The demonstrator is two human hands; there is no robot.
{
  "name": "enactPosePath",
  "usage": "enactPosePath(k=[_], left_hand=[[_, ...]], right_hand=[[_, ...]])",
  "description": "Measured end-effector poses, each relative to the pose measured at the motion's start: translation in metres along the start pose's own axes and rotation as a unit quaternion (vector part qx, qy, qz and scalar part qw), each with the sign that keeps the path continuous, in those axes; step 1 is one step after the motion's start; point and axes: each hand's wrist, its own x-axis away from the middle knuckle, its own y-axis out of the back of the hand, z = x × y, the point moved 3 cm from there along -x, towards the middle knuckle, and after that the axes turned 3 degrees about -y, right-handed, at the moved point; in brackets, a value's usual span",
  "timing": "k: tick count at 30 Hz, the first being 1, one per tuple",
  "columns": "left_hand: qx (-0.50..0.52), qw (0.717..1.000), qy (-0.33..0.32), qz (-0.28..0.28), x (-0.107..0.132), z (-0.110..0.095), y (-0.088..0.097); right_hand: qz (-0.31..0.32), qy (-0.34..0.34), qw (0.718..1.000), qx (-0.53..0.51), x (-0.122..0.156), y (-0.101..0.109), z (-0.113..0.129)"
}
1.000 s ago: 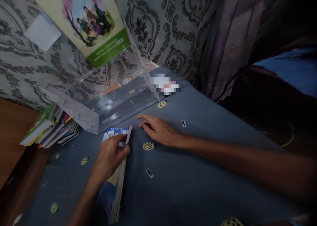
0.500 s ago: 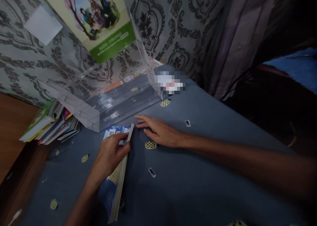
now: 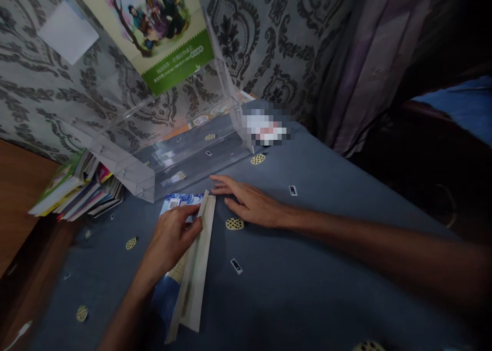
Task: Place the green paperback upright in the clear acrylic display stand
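Note:
A thin blue-covered book lies on the blue bed sheet in front of me. My left hand rests on its cover, thumb and fingers closed on the book's right edge, which is tipped up and shows the pale page block. My right hand lies flat on the sheet just right of the book's top corner, fingers stretched out, holding nothing. A clear acrylic stand stands right behind the book.
A picture book with a green band leans in the stand. A stack of thin books lies at the left by a wooden surface. A patterned curtain hangs behind. Dark floor lies to the right.
The book's right edge has tilted up further under my left hand, so more of its pale page edge shows. My right hand has barely shifted.

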Motion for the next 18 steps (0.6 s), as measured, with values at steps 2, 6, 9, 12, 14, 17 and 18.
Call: enactPosePath(k=[2, 6, 9, 12, 14, 17, 18], left_hand=[[-0.002, 1.000, -0.006, 0.004, -0.0002, -0.0018, 0.0005], [-0.012, 1.000, 0.001, -0.001, 0.0002, 0.0004, -0.0003], [-0.015, 1.000, -0.006, -0.008, 0.0010, 0.0026, -0.0017], [-0.014, 1.000, -0.013, -0.014, 0.0018, 0.0025, -0.0021], [-0.014, 1.000, -0.014, -0.012, 0.0020, 0.0013, -0.0017], [-0.017, 1.000, -0.014, 0.001, 0.0017, -0.0007, -0.0010], [-0.017, 1.000, -0.013, 0.002, 0.0016, -0.0010, -0.0009]], right_hand=[[0.000, 0.000, 1.000, 0.002, 0.0000, -0.0003, -0.0005], [0.002, 0.003, 1.000, -0.001, 0.0000, -0.0011, -0.0018], [0.000, 0.002, 1.000, -0.001, 0.0001, -0.0012, -0.0020], [-0.001, 0.005, 1.000, -0.003, -0.0001, -0.0010, -0.0014], [0.002, 0.007, 1.000, -0.006, -0.0004, -0.0011, -0.0013], [0.003, 0.009, 1.000, -0.008, -0.0008, -0.0011, -0.0017], [0.001, 0.010, 1.000, -0.009, -0.0009, -0.0011, -0.0018]])
